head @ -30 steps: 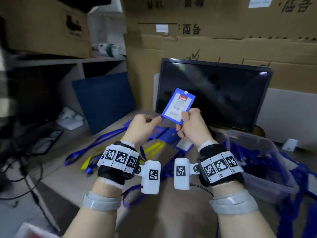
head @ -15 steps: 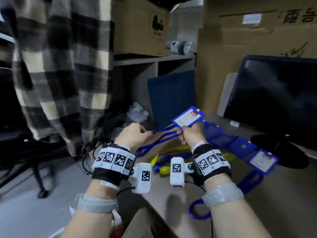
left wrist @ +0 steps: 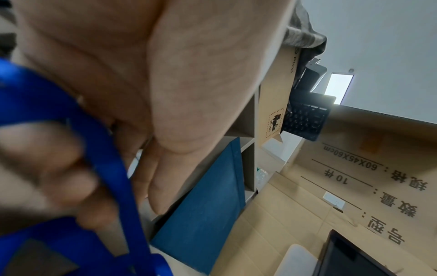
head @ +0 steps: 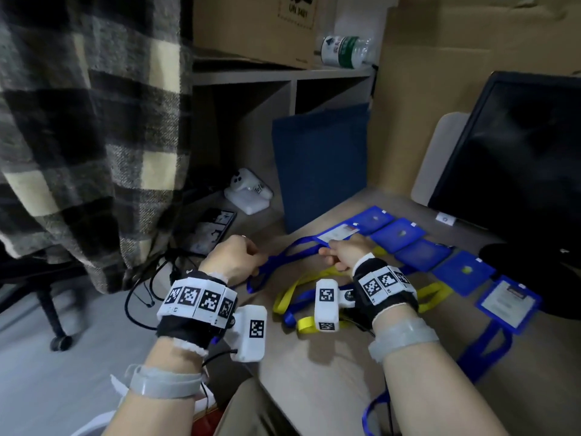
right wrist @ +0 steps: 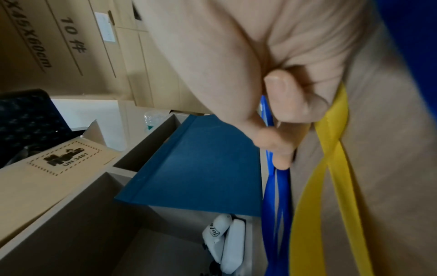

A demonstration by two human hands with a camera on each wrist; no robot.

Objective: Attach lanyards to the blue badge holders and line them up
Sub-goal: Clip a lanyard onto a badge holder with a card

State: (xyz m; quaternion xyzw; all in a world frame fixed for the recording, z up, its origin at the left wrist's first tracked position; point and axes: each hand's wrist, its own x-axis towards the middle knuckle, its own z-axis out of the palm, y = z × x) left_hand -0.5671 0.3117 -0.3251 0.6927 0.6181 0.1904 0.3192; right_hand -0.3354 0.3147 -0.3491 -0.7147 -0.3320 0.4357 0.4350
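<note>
In the middle of the head view, the left hand [head: 234, 256] has its fingers curled around a blue lanyard [head: 284, 258]; the left wrist view shows the strap [left wrist: 111, 173] running between the bent fingers [left wrist: 59, 179] and the thumb. Just to its right, the right hand [head: 344, 254] pinches the other end of the same strap, near where it meets a blue badge holder [head: 338, 236] with a white card facing up. In the right wrist view the thumb [right wrist: 272, 142] presses on the blue strap [right wrist: 276, 196], with a yellow lanyard [right wrist: 324, 186] lying beside it on the desk.

This badge holder sits at the upper left end of a slanted row of blue holders that runs down toward the right of the frame: three [head: 375, 219] [head: 399, 236] [head: 423, 254] lie close together, a fourth [head: 463, 272] just beyond, and a fifth [head: 507, 305] with a white card at the lower right end. Yellow and blue straps [head: 298, 297] lie tangled on the desk [head: 314, 366] below the right hand.

A dark monitor [head: 518, 158] stands at the right edge. A blue folder [head: 320, 165] leans upright behind the desk. A checked cloth [head: 85, 121] hangs at the upper left, and a plastic bottle [head: 345, 51] lies on a shelf at the top.
</note>
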